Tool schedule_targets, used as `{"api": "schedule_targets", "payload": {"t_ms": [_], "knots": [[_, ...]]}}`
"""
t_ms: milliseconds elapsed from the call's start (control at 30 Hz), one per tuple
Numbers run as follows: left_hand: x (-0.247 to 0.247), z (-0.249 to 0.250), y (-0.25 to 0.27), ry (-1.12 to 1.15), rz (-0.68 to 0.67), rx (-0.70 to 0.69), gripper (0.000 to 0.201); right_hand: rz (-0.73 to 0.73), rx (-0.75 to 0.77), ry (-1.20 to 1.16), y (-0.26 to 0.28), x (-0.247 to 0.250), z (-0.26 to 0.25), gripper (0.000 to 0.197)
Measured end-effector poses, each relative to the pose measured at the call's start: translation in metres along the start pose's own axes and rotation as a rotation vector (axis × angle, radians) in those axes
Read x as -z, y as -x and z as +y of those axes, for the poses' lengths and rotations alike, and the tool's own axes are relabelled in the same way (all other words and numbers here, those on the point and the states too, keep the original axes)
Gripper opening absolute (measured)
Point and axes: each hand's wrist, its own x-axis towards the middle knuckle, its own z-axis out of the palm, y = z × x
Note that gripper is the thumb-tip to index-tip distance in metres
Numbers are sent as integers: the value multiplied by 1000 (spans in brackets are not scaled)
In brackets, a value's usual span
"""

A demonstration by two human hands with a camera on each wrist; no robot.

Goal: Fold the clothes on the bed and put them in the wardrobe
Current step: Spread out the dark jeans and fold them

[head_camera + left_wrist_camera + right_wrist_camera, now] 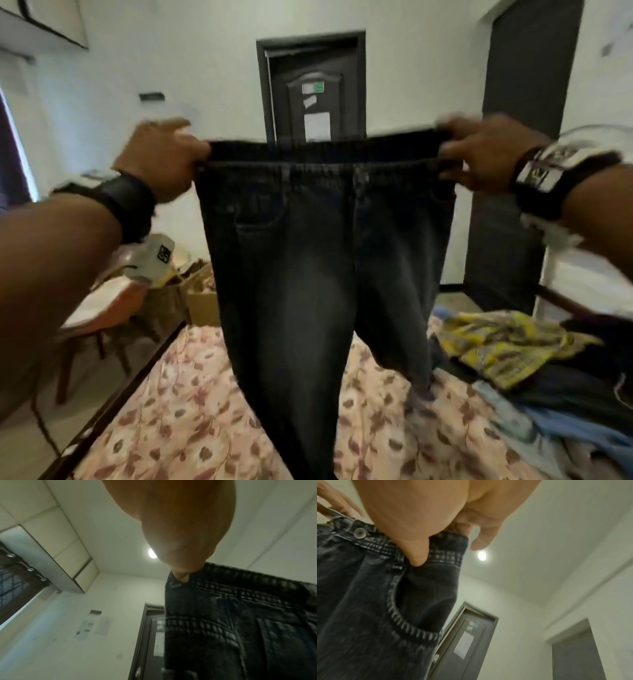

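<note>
Item: pair of dark washed-black denim jeans (pixel 308 246), front facing the wearer's camera, held up in the air above the bed with the pink-and-cream floral sheet (pixel 191 411); the legs hang down toward the sheet near its far edge.

Hold: left hand (pixel 164 157) and right hand (pixel 479 154) are well apart, each clamped on one end of the waistband, which is stretched flat between them. The right wrist view shows the thumb pressed over the band just beside the front pocket; the left wrist view shows a fingertip curled over the band edge.

Handling, as judged: thick denim, fairly heavy, limp but with stiff seams and band; not slippery, not fragile. The waistband corners look the soundest places to grip; hems would serve for the lengthwise fold.

Also present: heap of unfolded clothes with a yellow patterned cloth on top (pixel 507 346), along the bed's right edge.

Not made out: the leg hems, cut off at the lower frame; the fly state; the wardrobe, which is not certainly identified. The head view is motion-blurred.
</note>
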Motion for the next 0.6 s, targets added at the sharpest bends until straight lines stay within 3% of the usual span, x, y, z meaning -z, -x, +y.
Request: {"api": "schedule_targets", "payload": {"t_ms": [67, 100, 167, 200, 267, 367, 433, 500, 567, 600], "knots": [[36, -25, -34, 61, 46, 152, 34, 175, -56, 120, -32, 51, 35, 34], [45, -35, -44, 112, 12, 210, 33, 167, -101, 123, -43, 70, 50, 48], [53, -47, -54, 212, -85, 140, 57, 92, -137, 75, -54, 93, 68, 79], [51, -47, -54, 227, -139, 64, 66, 54, -122, 40, -52, 101, 68, 78], [37, -47, -53, 243, -193, -43, 60, -13, -36, -14, -42, 106, 64, 63], [21, -38, -55, 332, -121, -122, 43, -161, 3, -16, -20, 100, 61, 48], [14, -31, -57, 337, -129, -145, 46, -183, -28, -74, -9, 94, 63, 43], [12, -27, -54, 324, -304, -196, 49, -148, -82, -139, 1, 89, 63, 37], [10, -23, -47, 311, -393, -220, 30, -121, -129, -240, 6, 84, 57, 33], [11, -22, -43, 276, -396, -193, 46, -129, -167, -308, 6, 84, 56, 33]]}}
